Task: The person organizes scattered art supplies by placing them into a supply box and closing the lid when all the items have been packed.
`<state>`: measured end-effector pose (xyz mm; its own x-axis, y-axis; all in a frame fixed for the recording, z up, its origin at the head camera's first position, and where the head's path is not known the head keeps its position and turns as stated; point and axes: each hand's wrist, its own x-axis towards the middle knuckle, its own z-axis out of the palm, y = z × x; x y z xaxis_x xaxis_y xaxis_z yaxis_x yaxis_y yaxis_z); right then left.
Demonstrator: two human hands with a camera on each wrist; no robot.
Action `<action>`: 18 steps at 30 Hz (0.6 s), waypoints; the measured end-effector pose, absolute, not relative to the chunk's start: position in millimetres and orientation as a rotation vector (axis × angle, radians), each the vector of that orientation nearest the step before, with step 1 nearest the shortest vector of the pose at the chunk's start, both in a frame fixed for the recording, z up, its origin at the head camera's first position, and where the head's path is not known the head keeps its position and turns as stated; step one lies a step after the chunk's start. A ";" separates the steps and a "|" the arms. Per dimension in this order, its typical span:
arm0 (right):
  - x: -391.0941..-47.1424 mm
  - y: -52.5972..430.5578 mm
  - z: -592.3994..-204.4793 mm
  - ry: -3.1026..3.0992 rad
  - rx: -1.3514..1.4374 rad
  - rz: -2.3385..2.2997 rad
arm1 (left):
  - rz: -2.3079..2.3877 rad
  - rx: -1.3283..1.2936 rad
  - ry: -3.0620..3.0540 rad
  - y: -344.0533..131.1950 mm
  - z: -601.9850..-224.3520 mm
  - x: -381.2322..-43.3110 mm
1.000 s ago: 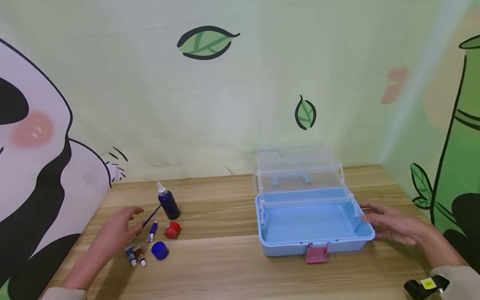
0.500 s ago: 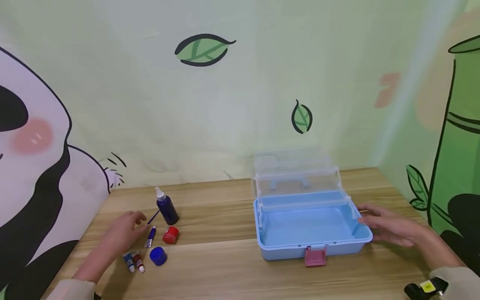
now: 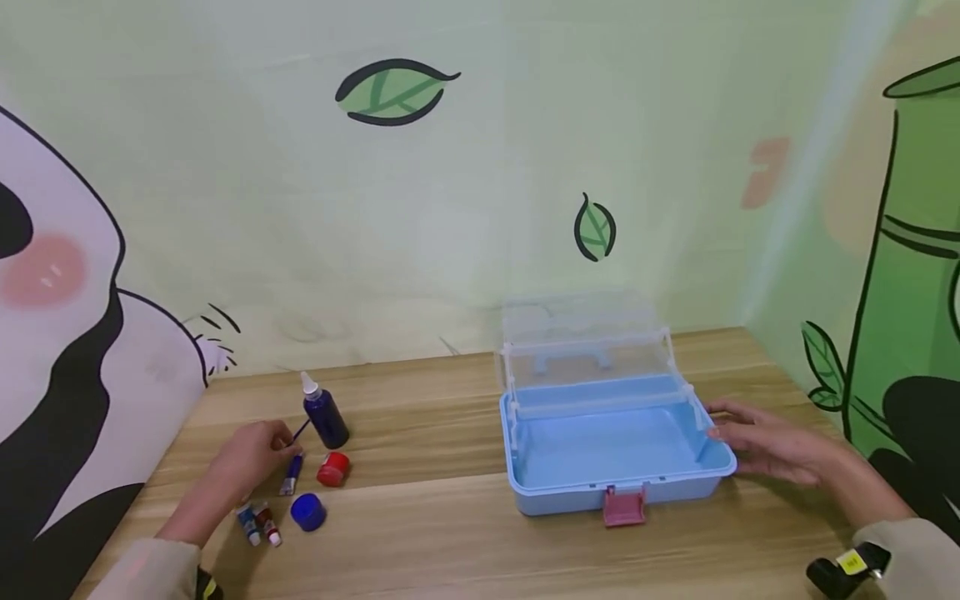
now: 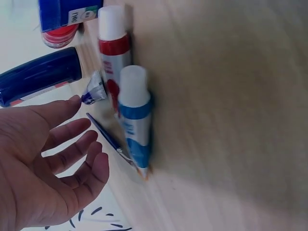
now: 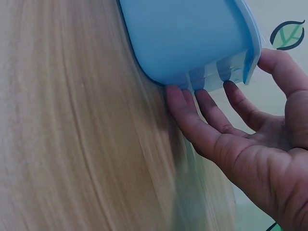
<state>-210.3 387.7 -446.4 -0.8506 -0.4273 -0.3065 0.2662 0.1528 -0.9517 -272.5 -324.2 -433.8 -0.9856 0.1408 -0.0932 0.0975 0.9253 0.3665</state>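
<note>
Pale green wall [image 3: 480, 200] with cartoon leaves [image 3: 393, 93] behind all this, plus light wood-grain table [image 3: 420, 542] underneath. Main container: a blue box [image 3: 562, 503] right of centre, smooth plastic with rounded corners, pink latch [image 3: 624, 507] hanging on the near side. You can see right down to its blue floor. Its clear lid [image 3: 581, 329] is tipped back and so see-through it half melts into the wall.

Over on the left, a dark blue bottle [image 3: 326, 419] with a pointy white nozzle stands upright, can't make out what's in it. Nearer sit a squat red jar [image 3: 333, 469] and a squat blue jar [image 3: 308, 512], contents hidden too, then two little white-capped tubes [image 3: 248, 524].

Left hand [image 3: 251, 457] is at a small blue tube [image 3: 292, 475] lying left of the red jar. Fingers loosely bent, gaps between them, no pinch that I can see. Thumb tip's right by the crimped metallic end; can't tell if it touches. Hand blocks the tube's far end and part of a thin brush [image 3: 302, 429] pointing at the bottle.

Right hand [image 3: 780, 450] holds the box's right end, fingers curved against the outside, thumb on the rim. Beige sleeves [image 3: 918, 554] run out of view.
</note>
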 end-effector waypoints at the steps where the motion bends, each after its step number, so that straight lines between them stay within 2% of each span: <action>1: -209.8 387.1 -446.4 1.920 -0.153 -1.749 | 0.557 0.178 2.955 -324.6 -433.9 -273.3; 18: -210.5 388.8 -448.1 1.887 -0.178 -1.766 | 0.536 0.132 2.939 -320.9 -434.8 -284.7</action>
